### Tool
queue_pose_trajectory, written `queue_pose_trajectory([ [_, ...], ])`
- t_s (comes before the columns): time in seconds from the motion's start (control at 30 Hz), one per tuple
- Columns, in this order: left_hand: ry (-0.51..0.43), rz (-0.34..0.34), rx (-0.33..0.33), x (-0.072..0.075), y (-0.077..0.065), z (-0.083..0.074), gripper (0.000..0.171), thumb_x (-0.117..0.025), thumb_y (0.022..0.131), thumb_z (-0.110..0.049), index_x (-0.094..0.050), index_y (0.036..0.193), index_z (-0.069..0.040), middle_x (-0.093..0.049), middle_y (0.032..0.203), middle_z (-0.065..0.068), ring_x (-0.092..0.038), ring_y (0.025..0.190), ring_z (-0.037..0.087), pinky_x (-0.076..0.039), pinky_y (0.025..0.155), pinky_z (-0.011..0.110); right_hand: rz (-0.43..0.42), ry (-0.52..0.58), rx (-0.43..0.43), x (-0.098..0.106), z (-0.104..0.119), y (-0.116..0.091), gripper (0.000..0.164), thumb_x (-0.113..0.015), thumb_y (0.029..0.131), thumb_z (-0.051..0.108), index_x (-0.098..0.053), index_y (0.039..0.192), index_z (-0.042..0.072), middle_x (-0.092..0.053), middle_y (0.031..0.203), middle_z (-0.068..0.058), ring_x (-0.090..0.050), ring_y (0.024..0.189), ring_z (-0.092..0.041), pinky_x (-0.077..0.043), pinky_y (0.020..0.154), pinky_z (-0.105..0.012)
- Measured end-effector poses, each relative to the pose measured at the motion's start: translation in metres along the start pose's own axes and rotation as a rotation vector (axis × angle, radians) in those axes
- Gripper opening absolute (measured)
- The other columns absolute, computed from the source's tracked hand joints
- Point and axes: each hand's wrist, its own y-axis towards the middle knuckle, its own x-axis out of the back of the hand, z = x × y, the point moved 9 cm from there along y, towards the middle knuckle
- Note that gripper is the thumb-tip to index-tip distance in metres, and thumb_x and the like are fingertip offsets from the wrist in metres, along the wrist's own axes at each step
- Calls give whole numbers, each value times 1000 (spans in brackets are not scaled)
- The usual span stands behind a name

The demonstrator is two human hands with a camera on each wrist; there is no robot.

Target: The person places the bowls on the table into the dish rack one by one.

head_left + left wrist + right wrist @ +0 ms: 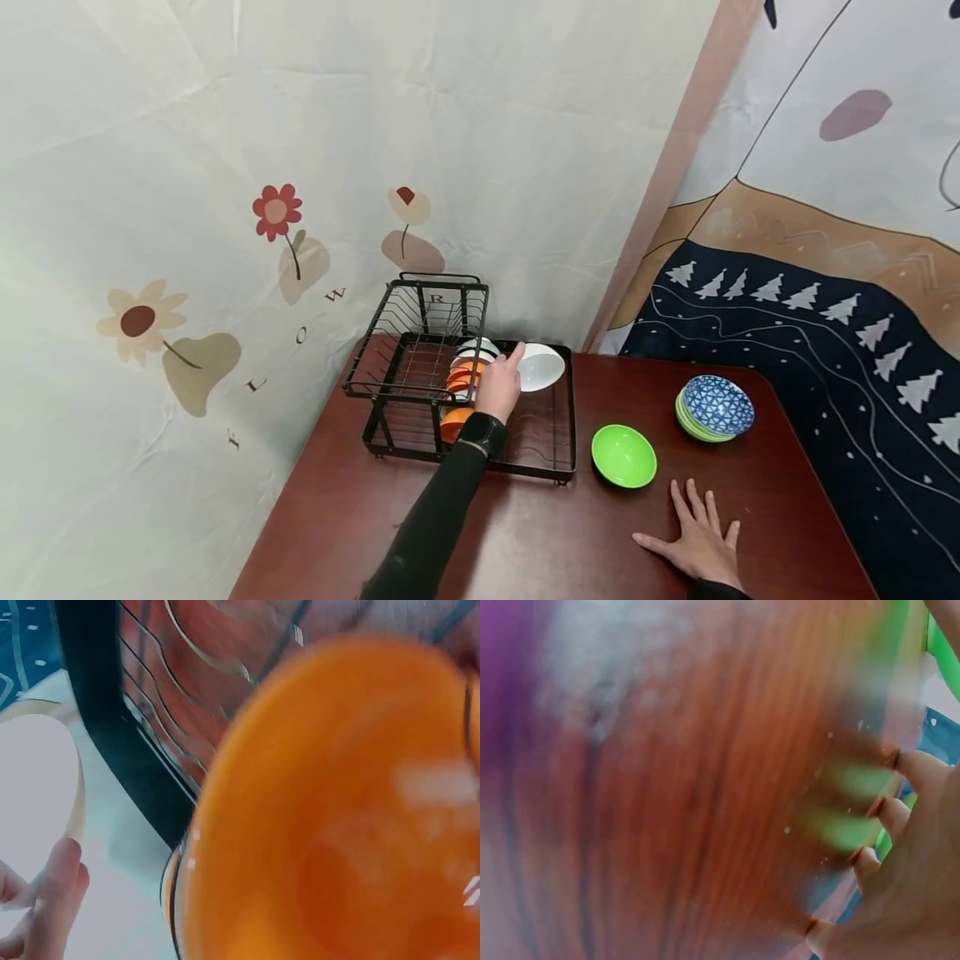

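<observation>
My left hand (498,390) is over the black dish rack (532,472) and pinches a white bowl (542,371) by its edge. In the left wrist view the fingers (54,904) lie against the rim of that white bowl (34,787), and a large orange bowl (337,817) fills the foreground. Beside this hand, a row of orange and white bowls (454,425) stands on edge in the rack, partly behind the hand and sleeve. My right hand (699,540) rests on the table with its fingers spread, holding nothing; the right wrist view shows its fingertips on the wood.
A green bowl (624,457) sits on the table (540,533) between the rack and the right hand. Farther right is a stack with a blue-and-white patterned bowl (718,405) above green ones. The rack's raised upper basket (390,395) overhangs its left half. A printed cloth wall (525,183) closes off the back.
</observation>
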Motion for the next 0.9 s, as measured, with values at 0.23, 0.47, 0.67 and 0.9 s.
queue_pose_trajectory([
  [0.23,271,-45,-170,-15,27,-12,34,-72,104,-7,-58,133,-18,-74,91,9,-71,68,23,-60,56,29,-1,1,-21,1,1,-1,143,-80,80,82,-13,174,-3,1,180,-36,13,164,-65,21,117,-92],
  [0.47,326,-98,-239,-21,39,-23,24,-69,105,-7,-61,125,-19,-75,91,6,-71,72,22,-61,59,28,-19,14,-27,4,1,-2,144,-82,78,81,-15,174,-2,0,180,-36,12,164,-64,21,117,-92],
  [0.67,343,-94,-244,-27,45,-38,19,-68,106,-12,-68,123,-17,-78,100,4,-74,79,20,-64,63,27,-14,11,-31,5,0,-1,144,-82,79,81,-13,174,-2,2,180,-37,15,164,-63,23,116,-91],
  [0.9,401,-66,-190,-36,51,-38,11,-64,112,-15,-67,120,-21,-63,117,3,-66,91,17,-60,60,20,0,18,-32,2,4,0,142,-83,80,79,-13,174,-2,2,180,-36,15,165,-63,24,117,-91],
])
